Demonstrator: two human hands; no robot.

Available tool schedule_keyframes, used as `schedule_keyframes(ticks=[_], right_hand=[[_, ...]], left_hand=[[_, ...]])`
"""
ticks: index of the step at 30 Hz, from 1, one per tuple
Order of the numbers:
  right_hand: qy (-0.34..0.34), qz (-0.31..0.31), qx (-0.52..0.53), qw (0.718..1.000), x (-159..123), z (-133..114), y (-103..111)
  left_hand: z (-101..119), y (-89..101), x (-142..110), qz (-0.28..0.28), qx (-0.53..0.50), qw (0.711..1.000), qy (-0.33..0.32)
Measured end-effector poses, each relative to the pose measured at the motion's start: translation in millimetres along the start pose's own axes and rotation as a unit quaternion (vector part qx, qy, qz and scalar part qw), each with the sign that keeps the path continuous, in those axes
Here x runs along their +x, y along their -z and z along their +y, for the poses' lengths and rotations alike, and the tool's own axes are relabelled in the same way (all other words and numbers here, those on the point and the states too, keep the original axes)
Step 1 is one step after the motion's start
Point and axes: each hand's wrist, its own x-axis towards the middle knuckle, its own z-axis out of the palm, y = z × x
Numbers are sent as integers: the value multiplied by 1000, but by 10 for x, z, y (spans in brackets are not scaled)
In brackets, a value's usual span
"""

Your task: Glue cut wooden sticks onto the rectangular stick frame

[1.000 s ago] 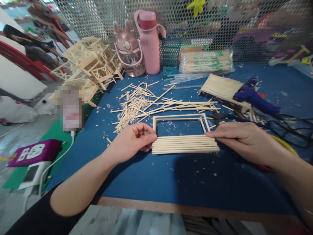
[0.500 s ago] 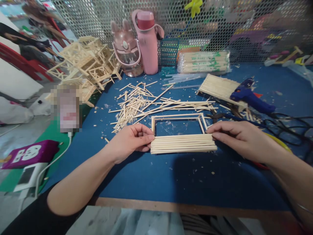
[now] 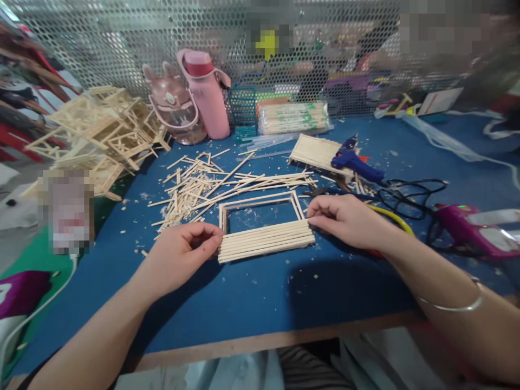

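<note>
The work table (image 3: 252, 303) has a matte blue top with a brown near edge, and from where I stand small pale chips are visible across it. A perforated metal screen (image 3: 122, 32) closes the far side; beyond it, shapes in the room are blurred. At far left, a stack of openwork stick models (image 3: 101, 127) stands beside an eared, translucent drink bottle (image 3: 174, 111) and a smooth pink flask (image 3: 209, 105). Right of these are a teal wire basket (image 3: 242, 111) and a glossy plastic packet of sticks (image 3: 292, 118). A loose heap of thin wooden sticks (image 3: 189, 192) lies left of centre; to its right, a blue glue gun (image 3: 359, 161) rests against a slatted stick panel (image 3: 314, 151). The wooden stick frame (image 3: 266, 241) is at the near centre of the table, between the hands. It is pale, rectangular and open on its far portion; its near portion is covered by round sticks laid parallel and close together. The left hand (image 3: 176, 257) pinches the frame's left end between thumb and fingers. The right hand (image 3: 343, 221) has thumb and forefinger closed on its right end.
</note>
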Motion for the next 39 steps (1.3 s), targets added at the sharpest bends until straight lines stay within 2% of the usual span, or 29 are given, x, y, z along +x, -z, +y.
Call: schedule_keyframes(ticks=[4, 6, 11, 13, 16, 28, 33, 37, 39], right_hand=[[30, 7, -1, 1000, 2, 3, 16], [43, 8, -3, 999, 4, 11, 21], [68, 8, -9, 998, -9, 30, 12], [74, 6, -15, 997, -15, 40, 6], [75, 1, -18, 997, -20, 49, 6], [53, 12, -35, 998, -22, 0, -19], [88, 15, -41, 995, -21, 0, -17], [100, 15, -24, 995, -14, 3, -6], [103, 14, -16, 994, -12, 5, -4]], left_hand=[[86, -84, -144, 94, 126, 984, -78], [118, -181, -236, 133, 149, 976, -86], [162, -469, -388, 196, 57, 978, 31], [171, -550, -402, 217, 38, 974, 45], [179, -605, -400, 226, 55, 972, 28], [189, -623, -388, 240, 126, 963, 2], [154, -639, -406, 245, 135, 960, -12], [243, -545, -403, 247, 236, 940, -18], [391, -502, -328, 249, 293, 921, -60]])
